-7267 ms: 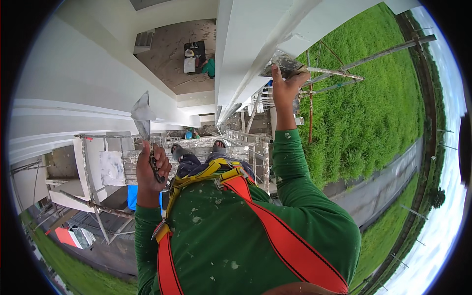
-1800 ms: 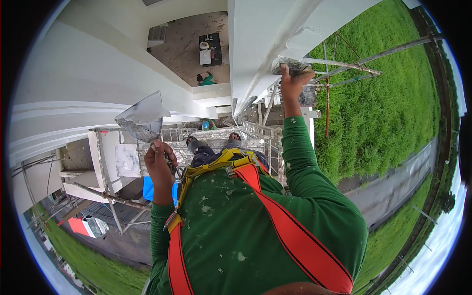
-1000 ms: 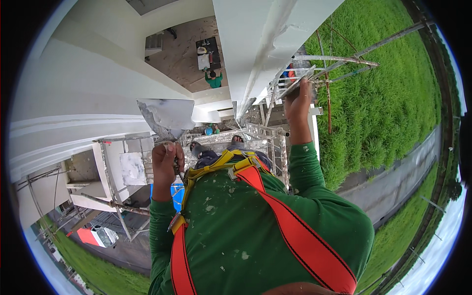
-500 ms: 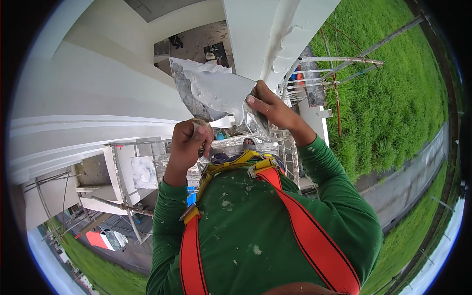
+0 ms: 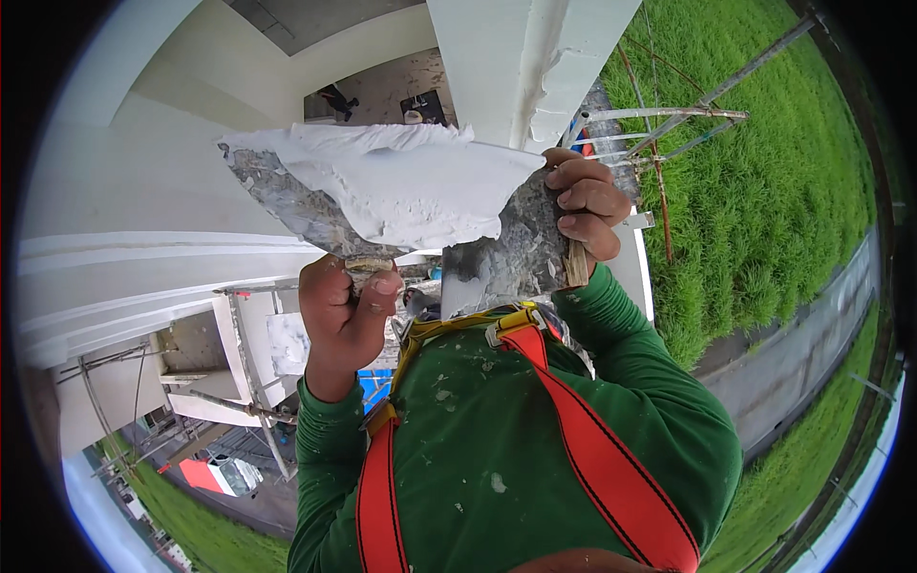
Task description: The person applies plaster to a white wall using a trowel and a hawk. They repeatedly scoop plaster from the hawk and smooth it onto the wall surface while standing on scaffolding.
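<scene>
White putty (image 5: 411, 181) lies in a thick, ragged-edged mass across two stained metal blades in front of my chest. My left hand (image 5: 339, 315) is closed round the short handle of the left putty knife (image 5: 296, 196), whose wide grey blade slants up to the left. On the other side, my right hand (image 5: 594, 205) grips the right putty knife (image 5: 516, 244), its fingers wrapped over a wood-edged end. The two blades come close under the putty, which hides where they meet.
A pale wall (image 5: 143, 191) runs along my left, and a white column (image 5: 506, 67) rises ahead. Scaffold poles (image 5: 688, 115) stand at the right above grass (image 5: 764, 191). I wear a harness with red straps (image 5: 602, 439). Below left sits a white-smeared board (image 5: 287, 344).
Both putty knives have come up nearer to me and look larger. My right hand has turned, so its fingers now show over the end. The left blade has swung further left.
</scene>
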Available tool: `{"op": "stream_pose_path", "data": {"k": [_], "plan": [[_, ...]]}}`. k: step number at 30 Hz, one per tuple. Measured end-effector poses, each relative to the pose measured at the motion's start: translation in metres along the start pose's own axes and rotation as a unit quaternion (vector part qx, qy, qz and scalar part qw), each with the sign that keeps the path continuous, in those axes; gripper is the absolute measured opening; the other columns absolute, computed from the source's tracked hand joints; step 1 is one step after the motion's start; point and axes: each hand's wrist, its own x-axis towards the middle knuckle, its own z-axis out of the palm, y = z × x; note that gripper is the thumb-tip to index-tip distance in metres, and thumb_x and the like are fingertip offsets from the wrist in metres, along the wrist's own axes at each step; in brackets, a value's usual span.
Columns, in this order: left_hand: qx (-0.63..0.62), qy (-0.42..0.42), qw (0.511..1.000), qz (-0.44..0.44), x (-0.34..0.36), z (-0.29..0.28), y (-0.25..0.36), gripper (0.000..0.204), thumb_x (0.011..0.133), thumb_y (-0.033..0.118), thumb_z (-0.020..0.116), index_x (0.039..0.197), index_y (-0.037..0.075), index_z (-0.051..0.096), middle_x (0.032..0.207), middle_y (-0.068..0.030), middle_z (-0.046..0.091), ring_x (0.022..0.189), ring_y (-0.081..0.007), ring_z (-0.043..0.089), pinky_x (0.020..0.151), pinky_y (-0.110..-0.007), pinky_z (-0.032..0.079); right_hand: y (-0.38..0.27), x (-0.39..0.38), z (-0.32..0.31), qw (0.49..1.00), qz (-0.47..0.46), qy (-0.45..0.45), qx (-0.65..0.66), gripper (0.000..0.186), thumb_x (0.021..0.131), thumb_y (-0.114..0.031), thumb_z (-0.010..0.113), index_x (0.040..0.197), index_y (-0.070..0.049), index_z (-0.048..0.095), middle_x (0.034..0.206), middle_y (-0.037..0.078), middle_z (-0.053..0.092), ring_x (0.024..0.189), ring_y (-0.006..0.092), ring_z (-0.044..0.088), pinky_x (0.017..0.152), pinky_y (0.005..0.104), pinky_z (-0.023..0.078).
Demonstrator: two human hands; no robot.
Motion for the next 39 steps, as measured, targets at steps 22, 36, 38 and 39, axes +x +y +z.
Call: {"op": "stream_pose_path", "data": {"k": [22, 36, 38, 39], "plan": [[0.407, 0.041, 0.883, 0.231, -0.017, -0.009, -0.039, 0.021, 0.066, 0.01, 0.064, 0.086, 0.003, 0.064, 0.081, -0.0086, 0.066, 0.063, -0.0241, 0.065, 0.055, -0.036, 0.051, -0.028, 0.022, 0.009, 0.995, 0.039, 0.06, 0.072, 0.017, 0.085, -0.013, 0.068, 0.083, -0.007, 0.052, 0.087, 0.009, 0.045, 0.075, 0.026, 0.053, 0.059, 0.0422, 0.051], [0.322, 0.113, 0.937, -0.07, -0.084, 0.017, -0.103, 0.021, 0.092, 0.015, 0.075, 0.079, -0.001, 0.07, 0.068, -0.0148, 0.067, 0.057, -0.033, 0.065, 0.054, -0.041, 0.047, 0.099, -0.199, -0.133, 0.808, 0.468, -0.053, -0.355, 0.097, 0.079, -0.025, 0.091, 0.144, 0.012, 0.028, 0.134, 0.023, 0.039, 0.12, 0.032, 0.051, 0.1, 0.0415, 0.047], [0.319, 0.105, 0.939, -0.081, -0.089, 0.019, -0.105, 0.022, 0.092, 0.015, 0.075, 0.078, -0.001, 0.069, 0.069, -0.0155, 0.066, 0.057, -0.0339, 0.064, 0.054, -0.042, 0.047, 0.113, -0.219, -0.138, 0.795, 0.475, -0.064, -0.371, 0.092, 0.079, -0.027, 0.091, 0.139, 0.012, 0.033, 0.133, 0.023, 0.039, 0.118, 0.033, 0.052, 0.1, 0.0427, 0.047], [0.317, 0.102, 0.939, -0.09, -0.091, 0.021, -0.105, 0.022, 0.092, 0.015, 0.075, 0.077, -0.001, 0.069, 0.069, -0.0159, 0.066, 0.057, -0.0344, 0.064, 0.054, -0.042, 0.047, 0.12, -0.223, -0.139, 0.81, 0.48, -0.049, -0.334, 0.09, 0.079, -0.027, 0.091, 0.137, 0.012, 0.034, 0.132, 0.023, 0.04, 0.117, 0.0331, 0.052, 0.099, 0.0433, 0.047]]}}
